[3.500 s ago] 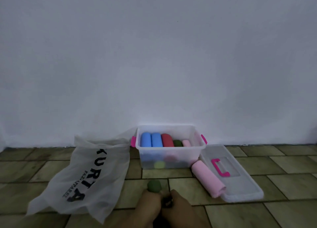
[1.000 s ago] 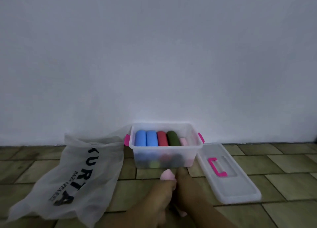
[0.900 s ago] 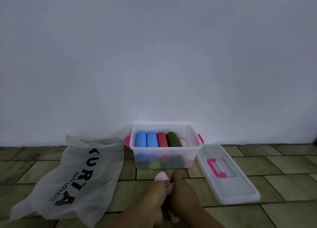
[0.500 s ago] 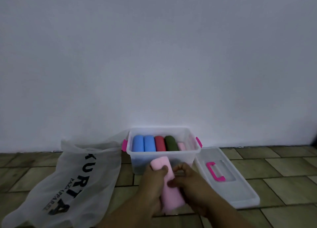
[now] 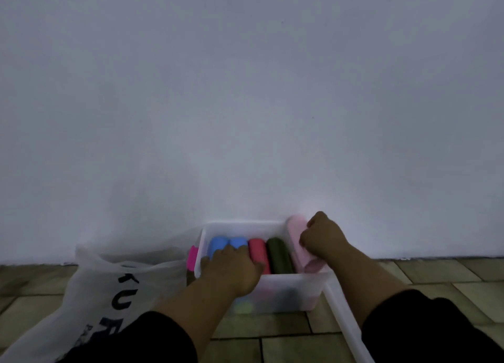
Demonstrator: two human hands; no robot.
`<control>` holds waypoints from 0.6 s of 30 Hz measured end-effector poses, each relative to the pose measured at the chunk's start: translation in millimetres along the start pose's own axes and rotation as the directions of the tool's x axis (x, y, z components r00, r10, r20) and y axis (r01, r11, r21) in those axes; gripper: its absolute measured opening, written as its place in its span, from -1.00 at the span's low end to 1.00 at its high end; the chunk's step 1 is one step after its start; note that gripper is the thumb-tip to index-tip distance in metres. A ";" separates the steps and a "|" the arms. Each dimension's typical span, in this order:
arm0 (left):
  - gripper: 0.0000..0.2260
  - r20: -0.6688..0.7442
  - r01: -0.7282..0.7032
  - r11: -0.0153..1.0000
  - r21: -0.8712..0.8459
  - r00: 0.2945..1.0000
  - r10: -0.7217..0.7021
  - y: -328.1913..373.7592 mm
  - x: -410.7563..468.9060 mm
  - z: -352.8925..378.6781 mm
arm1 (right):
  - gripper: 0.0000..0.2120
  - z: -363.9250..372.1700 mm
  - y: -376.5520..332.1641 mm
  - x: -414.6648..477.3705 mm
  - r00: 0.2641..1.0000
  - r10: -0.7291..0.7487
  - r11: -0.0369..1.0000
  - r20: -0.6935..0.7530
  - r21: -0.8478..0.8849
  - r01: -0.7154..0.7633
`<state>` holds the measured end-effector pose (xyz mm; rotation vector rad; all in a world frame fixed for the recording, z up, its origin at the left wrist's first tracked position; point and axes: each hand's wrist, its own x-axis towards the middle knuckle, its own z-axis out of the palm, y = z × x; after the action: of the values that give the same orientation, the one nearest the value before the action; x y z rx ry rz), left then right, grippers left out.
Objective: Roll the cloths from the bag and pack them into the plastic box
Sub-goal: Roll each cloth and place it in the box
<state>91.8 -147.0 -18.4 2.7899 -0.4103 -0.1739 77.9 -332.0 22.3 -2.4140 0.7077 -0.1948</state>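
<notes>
A clear plastic box (image 5: 289, 287) with pink latches stands on the floor against the wall. In it lie rolled cloths side by side: two blue rolls (image 5: 219, 244), a red roll (image 5: 257, 250) and a dark green roll (image 5: 278, 255). My right hand (image 5: 320, 238) grips a pale pink roll (image 5: 296, 235) at the box's right end, tilted with its far end above the rim. My left hand (image 5: 231, 267) rests on the blue and red rolls, fingers spread over them.
A white plastic bag (image 5: 109, 289) with black lettering lies on the tiled floor left of the box. The clear lid (image 5: 343, 319) lies right of the box, mostly hidden by my right arm. A plain wall rises just behind the box.
Both hands carried the pink roll from in front of the box forward into its right end. My left hand let go of it and now lies on the blue and red rolls.
</notes>
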 end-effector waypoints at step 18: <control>-0.55 0.074 -0.057 0.992 0.116 0.996 0.049 -2.8 -1.8 8.7 | -0.94 40.1 -9.2 -22.0 0.969 -0.007 0.946 0.245 -0.312 0.085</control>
<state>89.4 -146.5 -27.4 2.8909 -0.5281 -0.2448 75.2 -293.5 -3.9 -2.7027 0.6079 0.2115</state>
